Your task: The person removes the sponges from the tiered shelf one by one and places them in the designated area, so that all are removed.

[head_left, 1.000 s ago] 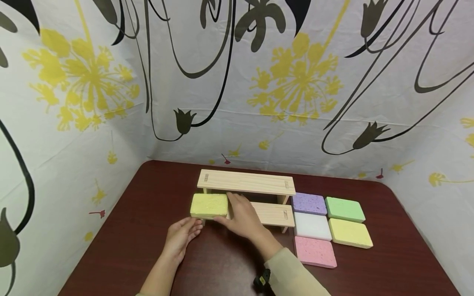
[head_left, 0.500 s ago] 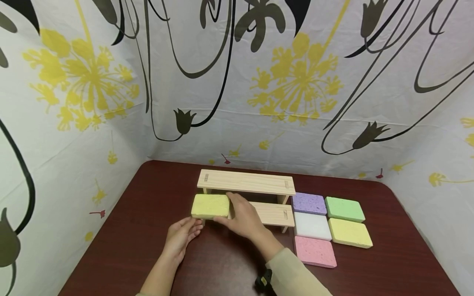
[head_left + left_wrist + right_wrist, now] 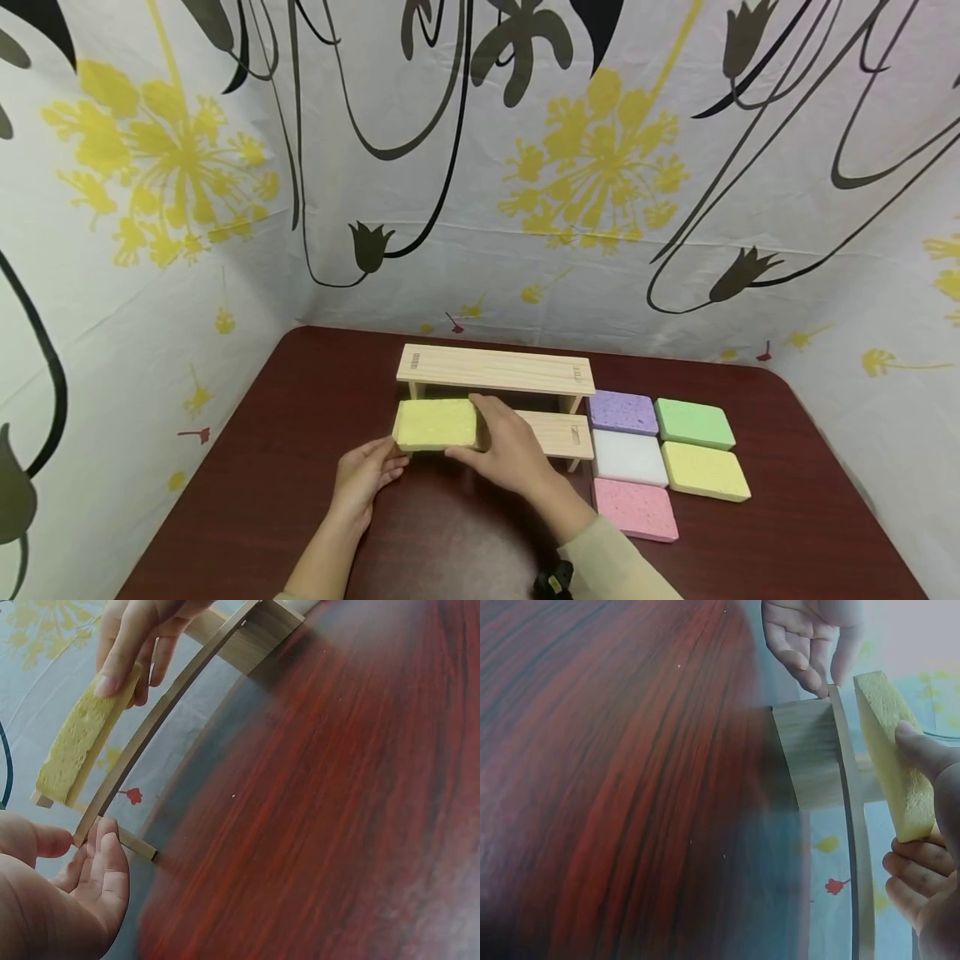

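Observation:
My right hand (image 3: 513, 450) grips a yellow sponge (image 3: 435, 424) by its right end, thumb on the near side. The sponge is over the left part of the lower wooden riser (image 3: 555, 433); both wrist views show a gap between the sponge (image 3: 891, 761) and the board (image 3: 845, 765). At the riser's front left corner, my left hand (image 3: 362, 479) pinches the board's end between thumb and fingers, as the left wrist view shows of the left hand (image 3: 67, 892). Much of the lower board is hidden behind the sponge and right hand.
Behind stands a taller wooden riser (image 3: 495, 369). To the right lie a purple sponge (image 3: 621, 412), a white sponge (image 3: 628, 457), a pink sponge (image 3: 636, 509), a green sponge (image 3: 695, 423) and another yellow sponge (image 3: 705, 471) on the dark red table (image 3: 300, 433). Patterned cloth surrounds it.
My right hand has shifted the yellow sponge a little to the right and towards me. The left hand stays at the riser's corner. The head view has turned slightly.

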Available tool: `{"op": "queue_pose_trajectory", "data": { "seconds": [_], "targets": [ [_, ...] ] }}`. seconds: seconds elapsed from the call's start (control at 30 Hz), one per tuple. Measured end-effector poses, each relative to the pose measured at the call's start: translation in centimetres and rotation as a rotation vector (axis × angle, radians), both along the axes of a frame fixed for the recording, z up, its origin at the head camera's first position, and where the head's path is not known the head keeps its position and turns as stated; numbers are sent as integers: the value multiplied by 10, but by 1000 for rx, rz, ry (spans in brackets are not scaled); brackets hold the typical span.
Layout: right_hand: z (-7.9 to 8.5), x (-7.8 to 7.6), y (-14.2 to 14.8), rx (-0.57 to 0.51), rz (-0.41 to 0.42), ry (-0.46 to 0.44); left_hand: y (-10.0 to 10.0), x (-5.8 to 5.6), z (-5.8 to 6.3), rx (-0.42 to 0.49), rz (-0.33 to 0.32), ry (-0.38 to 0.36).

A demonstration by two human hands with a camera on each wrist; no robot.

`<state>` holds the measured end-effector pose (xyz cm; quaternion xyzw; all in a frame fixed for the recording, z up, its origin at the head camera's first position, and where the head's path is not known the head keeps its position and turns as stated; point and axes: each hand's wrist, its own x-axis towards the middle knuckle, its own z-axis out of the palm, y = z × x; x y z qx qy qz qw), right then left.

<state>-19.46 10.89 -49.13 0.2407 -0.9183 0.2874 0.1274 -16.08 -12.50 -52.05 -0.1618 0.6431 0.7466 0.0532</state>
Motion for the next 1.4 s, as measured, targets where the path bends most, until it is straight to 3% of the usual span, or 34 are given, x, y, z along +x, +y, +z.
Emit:
{"op": "queue_pose_trajectory", "data": {
  "seconds": [0.33, 0.83, 1.07, 1.4],
  "targets": [
    [3, 7, 18, -31, -6, -11, 2, -5, 2, -70, 17, 15],
    [16, 27, 48, -175, -52, -36, 3, -6, -1, -82, 36, 18],
    [13, 38, 64, -172, -74, -5, 0, -4, 0, -102, 32, 48],
    [12, 41, 87, -162, -105, 11, -2, -6, 5, -125, 1, 47]
  ]
}}
